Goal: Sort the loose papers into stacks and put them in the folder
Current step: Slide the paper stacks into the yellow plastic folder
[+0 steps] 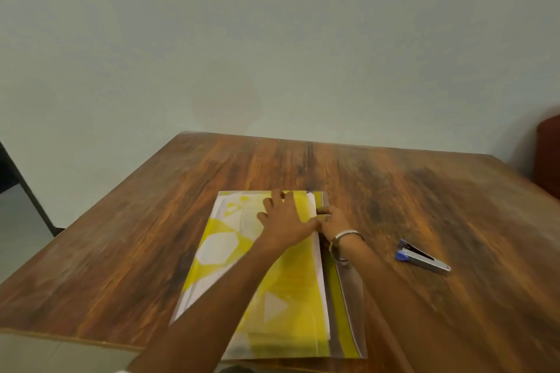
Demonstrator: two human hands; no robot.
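Note:
A yellow translucent folder (291, 281) with white geometric shapes lies flat on the wooden table (424, 191), near the front edge. White papers (250, 221) show through its cover, and their edges peek out along the right side. My left hand (285, 218) lies flat on the folder's far end with fingers spread, pressing it down. My right hand (333, 219), with a bracelet on the wrist, is at the folder's right edge, where its fingertips pinch the edge strip.
A blue and silver stapler (422, 256) lies on the table to the right of the folder. A dark red chair (548, 154) stands at the table's far right corner. A plain wall rises behind the table.

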